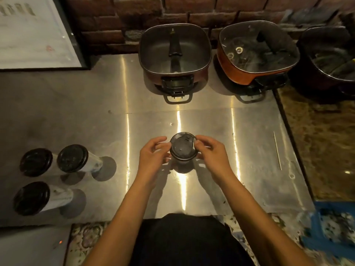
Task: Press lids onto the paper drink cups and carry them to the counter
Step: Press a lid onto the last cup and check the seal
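A paper cup stands on the steel table [96, 116] in front of me, and a dark lid [183, 147] sits on its top. My left hand [153, 156] holds the lid's left rim with its fingertips. On the right rim rest the fingers of my right hand [211, 153]. The cup's body is mostly hidden beneath the lid and my hands. Three lidded paper cups stand at the left: one [74, 158] nearest the middle, one [36, 162] beside it, and one [33, 198] closer to me.
Two square electric pots with glass lids [174, 52] [257, 54] stand at the back, and a third dark pot [330, 58] at the far right. A thin stick [277, 150] lies on the right. A framed sheet [34, 33] leans at the back left.
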### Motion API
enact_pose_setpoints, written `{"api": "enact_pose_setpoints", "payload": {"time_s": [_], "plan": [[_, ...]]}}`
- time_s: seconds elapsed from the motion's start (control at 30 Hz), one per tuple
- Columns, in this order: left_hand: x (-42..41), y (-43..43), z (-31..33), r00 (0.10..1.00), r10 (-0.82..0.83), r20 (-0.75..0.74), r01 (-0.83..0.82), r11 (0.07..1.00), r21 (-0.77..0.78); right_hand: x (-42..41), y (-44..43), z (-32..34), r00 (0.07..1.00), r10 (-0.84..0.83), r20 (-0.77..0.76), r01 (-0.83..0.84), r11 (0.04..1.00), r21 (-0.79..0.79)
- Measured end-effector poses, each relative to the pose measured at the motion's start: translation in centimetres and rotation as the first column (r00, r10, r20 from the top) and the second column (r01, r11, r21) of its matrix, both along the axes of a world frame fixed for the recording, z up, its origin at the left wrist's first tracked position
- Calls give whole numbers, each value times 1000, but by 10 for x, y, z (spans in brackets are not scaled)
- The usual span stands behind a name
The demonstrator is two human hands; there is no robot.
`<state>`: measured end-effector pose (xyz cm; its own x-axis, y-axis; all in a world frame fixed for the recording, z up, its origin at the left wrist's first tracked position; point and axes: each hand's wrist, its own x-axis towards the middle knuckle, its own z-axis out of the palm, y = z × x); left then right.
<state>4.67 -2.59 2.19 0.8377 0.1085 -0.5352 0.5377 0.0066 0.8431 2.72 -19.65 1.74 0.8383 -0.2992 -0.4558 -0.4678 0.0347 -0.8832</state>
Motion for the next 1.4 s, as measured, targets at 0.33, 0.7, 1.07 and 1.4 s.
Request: {"api": "enact_pose_setpoints", "payload": {"time_s": [0.33,0.7,1.07,1.4], "plan": [[-69,12,-12,1000,2,-27,0,999,51,-52,12,-12,988,129,-79,-130,991,-7],[-47,4,-24,985,-128,119,71,915,396,-36,21,-10,999,51,-10,-51,998,-34],[-9,-42,-49,993,53,-102,-17,946,325,-2,58,-28,965,-12,-263,-17,994,-107],[-7,-42,-54,991,71,-111,-26,933,359,-1,58,-34,957,-35,-287,-6,990,-141]]}}
